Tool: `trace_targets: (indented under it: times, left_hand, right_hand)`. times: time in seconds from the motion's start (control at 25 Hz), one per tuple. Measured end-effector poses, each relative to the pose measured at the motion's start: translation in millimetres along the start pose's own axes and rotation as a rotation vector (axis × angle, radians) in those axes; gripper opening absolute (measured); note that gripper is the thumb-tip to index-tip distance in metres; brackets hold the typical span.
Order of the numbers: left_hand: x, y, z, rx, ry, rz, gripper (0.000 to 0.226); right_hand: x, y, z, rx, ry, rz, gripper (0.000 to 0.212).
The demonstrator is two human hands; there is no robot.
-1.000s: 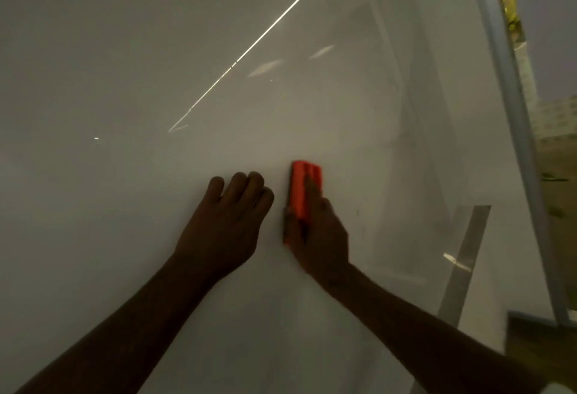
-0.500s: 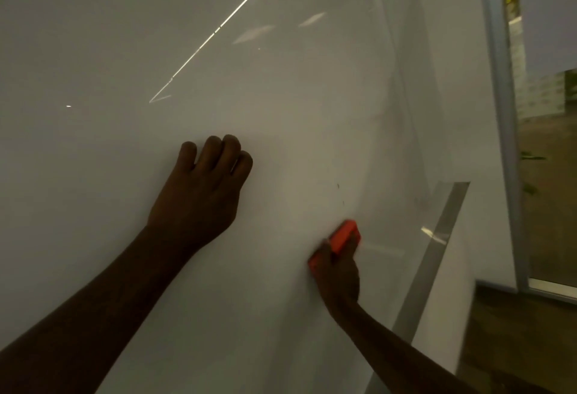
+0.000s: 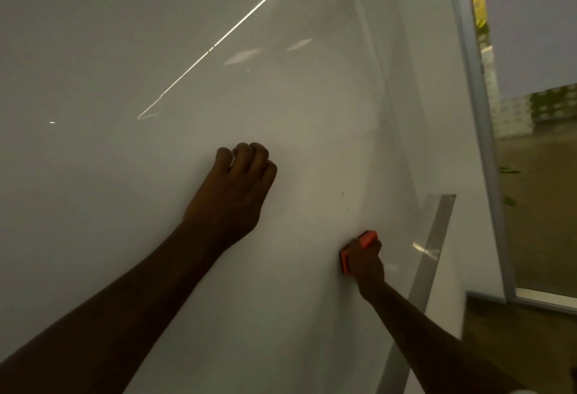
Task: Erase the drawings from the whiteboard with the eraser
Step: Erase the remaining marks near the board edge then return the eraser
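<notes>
Left hand (image 3: 232,194) fisted, right hand (image 3: 365,264) gripping low

The board (image 3: 125,34) is plain white, dimmed to grey in the low light, with a bright white streak of reflection (thin and slanting). The eraser (image 3: 366,239) is bright orange with a dark underside. The frame (image 3: 474,97) is silvery grey, the floor (image 3: 537,237) brown.

Dim, murky light with a greenish-grey cast leaves both arms nearly silhouetted against the whiteboard (image 3: 125,50) — a thin bright glare streak (image 3: 224,38) cuts diagonally across its glossy surface, paler reflections beside it — while the right edge smears with blur and wide-angle bending.
</notes>
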State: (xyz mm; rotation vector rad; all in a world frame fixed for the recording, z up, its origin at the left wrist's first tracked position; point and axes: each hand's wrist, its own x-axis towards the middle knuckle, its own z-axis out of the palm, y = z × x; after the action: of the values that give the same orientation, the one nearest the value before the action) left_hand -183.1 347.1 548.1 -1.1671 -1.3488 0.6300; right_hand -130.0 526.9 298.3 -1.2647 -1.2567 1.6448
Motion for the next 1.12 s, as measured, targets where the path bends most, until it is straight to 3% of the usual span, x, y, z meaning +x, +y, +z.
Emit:
trace_targets:
  times: [0.08,0.2,0.24,0.32,0.36,0.4,0.52,0.6,0.68,0.84,0.88,0.92,0.96,1.0,1.08,1.12]
  left_hand:
    - [-0.4,-1.2,-1.0,-0.017,-0.001,0.003,0.032]
    - [2.2,-1.8,1.1,-0.045,0.013,-0.012,0.032]
    - [3.0,-1.8,2.0,-0.055,0.020,-0.021,0.033]
    - [5.4,-0.7,6.4,-0.084,0.033,-0.039,0.036]
    - [5.6,0.1,9.8,-0.099,0.042,-0.047,0.037]
    - [6.7,1.9,13.5,-0.115,0.053,-0.056,0.039]
    - [22.7,13.6,22.9,-0.172,0.065,-0.072,0.044]
    - [48.3,26.0,31.8,-0.174,0.062,-0.072,0.045]
    - [77.3,36.0,39.5,-0.167,0.053,-0.096,0.045]
    - [139.2,57.7,54.6,-0.139,0.035,-0.149,0.042]
    - [150.8,62.8,57.4,-0.139,0.026,-0.155,0.042]
    - [158.6,68.4,60.1,-0.137,0.019,-0.157,0.042]
    - [165.1,72.7,64.0,-0.126,0.015,-0.151,0.042]
    - [167.9,75.9,67.4,-0.108,0.012,-0.146,0.042]
    - [167.4,78.1,71.0,-0.084,0.011,-0.144,0.041]
    - [166.4,78.3,71.9,-0.083,0.013,-0.142,0.041]
  right_hand:
    - [-3.1,-58.1,15.9,0.021,0.041,-0.141,0.069]
    - [-36.7,-140.3,41.9,-0.153,0.113,-0.763,0.078]
    - [-44.2,-145.8,40.1,-0.188,0.128,-0.948,0.077]
    - [-23.1,-118.4,22.8,-0.209,0.096,-1.097,0.075]
    - [-3.8,-89.9,12.3,-0.179,0.074,-1.039,0.075]
    - [16.8,-54.5,2.4,-0.142,0.066,-0.854,0.074]
    - [57.3,21.2,-15.3,-0.103,0.002,-0.040,0.069]
    - [68.8,9.4,-15.4,-0.080,-0.035,0.058,0.068]
    - [77.2,-39.3,-10.9,-0.081,0.004,-0.218,0.074]
    - [91.8,-160.0,-3.8,-0.211,-0.024,-1.155,0.076]
    - [111.8,-170.2,-9.5,-0.285,-0.012,-1.305,0.074]
    - [138.0,-170.9,-19.6,-0.329,0.025,-1.336,0.072]
    - [169.0,-163.9,-34.6,-0.323,0.077,-1.193,0.070]
    - [200.2,-151.0,-49.8,-0.304,0.124,-0.910,0.069]
    - [244.3,-127.1,-77.0,-0.281,0.068,-0.294,0.072]
    - [254.1,-126.8,-79.8,-0.206,0.023,-0.125,0.073]
